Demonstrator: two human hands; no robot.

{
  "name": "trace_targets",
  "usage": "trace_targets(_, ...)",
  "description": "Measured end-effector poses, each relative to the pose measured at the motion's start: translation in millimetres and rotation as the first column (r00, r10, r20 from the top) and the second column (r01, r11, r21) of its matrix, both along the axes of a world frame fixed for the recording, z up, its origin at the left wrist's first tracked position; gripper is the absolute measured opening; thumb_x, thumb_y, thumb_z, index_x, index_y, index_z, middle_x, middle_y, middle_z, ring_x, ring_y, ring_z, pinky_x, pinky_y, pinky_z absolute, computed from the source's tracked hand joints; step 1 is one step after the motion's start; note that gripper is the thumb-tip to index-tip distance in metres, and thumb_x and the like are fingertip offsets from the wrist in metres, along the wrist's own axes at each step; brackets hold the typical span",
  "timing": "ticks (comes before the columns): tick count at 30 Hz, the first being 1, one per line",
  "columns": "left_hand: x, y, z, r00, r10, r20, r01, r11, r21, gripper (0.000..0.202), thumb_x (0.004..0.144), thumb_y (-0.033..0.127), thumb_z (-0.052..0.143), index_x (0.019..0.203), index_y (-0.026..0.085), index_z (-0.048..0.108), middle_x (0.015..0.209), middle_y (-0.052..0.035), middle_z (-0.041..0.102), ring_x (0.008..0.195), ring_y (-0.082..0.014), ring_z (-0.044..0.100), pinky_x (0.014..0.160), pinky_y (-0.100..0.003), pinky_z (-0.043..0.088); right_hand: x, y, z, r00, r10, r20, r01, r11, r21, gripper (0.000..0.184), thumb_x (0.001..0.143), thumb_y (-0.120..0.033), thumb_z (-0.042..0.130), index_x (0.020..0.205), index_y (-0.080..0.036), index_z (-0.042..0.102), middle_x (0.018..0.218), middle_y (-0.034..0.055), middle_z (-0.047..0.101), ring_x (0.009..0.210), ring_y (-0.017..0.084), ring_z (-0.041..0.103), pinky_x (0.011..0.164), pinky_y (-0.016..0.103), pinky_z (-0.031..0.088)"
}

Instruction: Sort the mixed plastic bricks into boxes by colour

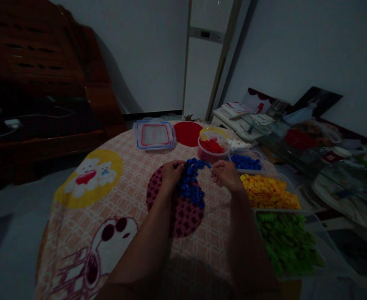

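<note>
A cluster of small blue plastic building pieces [189,183] lies on the patterned cloth in the middle of the table, partly over a dark red circle. My left hand [173,173] is closed at the cluster's upper left edge, its thumb and fingers pinching blue pieces there. To the right, my right hand [225,175] is curled, with thumb and forefinger together on the end of a blue piece [207,165] that sticks out from the cluster. Dim light hides how the pieces join one another.
At the right stand clear boxes of green pieces [286,241], yellow pieces [267,191] and blue pieces [246,162]. A round tub [213,156] holds red ones, with white pieces [240,144] beside it. Clear lids [155,135] lie at the back left. A cluttered glass table [299,146] adjoins on the right.
</note>
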State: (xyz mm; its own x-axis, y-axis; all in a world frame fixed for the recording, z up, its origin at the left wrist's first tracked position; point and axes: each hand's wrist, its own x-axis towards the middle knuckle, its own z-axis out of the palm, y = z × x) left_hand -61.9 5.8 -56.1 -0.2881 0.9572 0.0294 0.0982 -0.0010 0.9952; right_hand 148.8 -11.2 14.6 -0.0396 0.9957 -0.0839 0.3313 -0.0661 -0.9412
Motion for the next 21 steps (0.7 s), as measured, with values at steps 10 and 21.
trace_targets(10, -1, 0, -1.6, 1.0, 0.0, -0.029, 0.001, 1.0, 0.012, 0.026, 0.073, 0.022, 0.062, 0.091, 0.016, 0.078, 0.076, -0.0043, 0.075, 0.068, -0.0169, 0.067, 0.065, -0.026, 0.051, 24, 17, -0.9, 0.531, -0.55, -0.645, 0.784, 0.607, 0.129, 0.049, 0.072, -0.017, 0.059, 0.12, -0.017, 0.052, 0.071, -0.0037, 0.069, 0.062, 0.015, 0.071, 0.055, 0.024, 0.059)
trace_targets(21, 2, 4, -7.0, 0.972, 0.0, -0.234, 0.038, 0.987, 0.154, 0.062, 0.079, 0.024, 0.065, 0.14, 0.017, 0.055, 0.137, -0.0148, 0.063, 0.124, -0.0275, 0.062, 0.107, -0.044, 0.048, -5, 12, -9.8, 0.873, -0.308, -0.378, 0.387, 0.909, 0.153, 0.017, 0.072, -0.029, 0.063, 0.081, -0.015, 0.065, 0.055, -0.0019, 0.066, 0.042, 0.012, 0.06, 0.039, 0.02, 0.047)
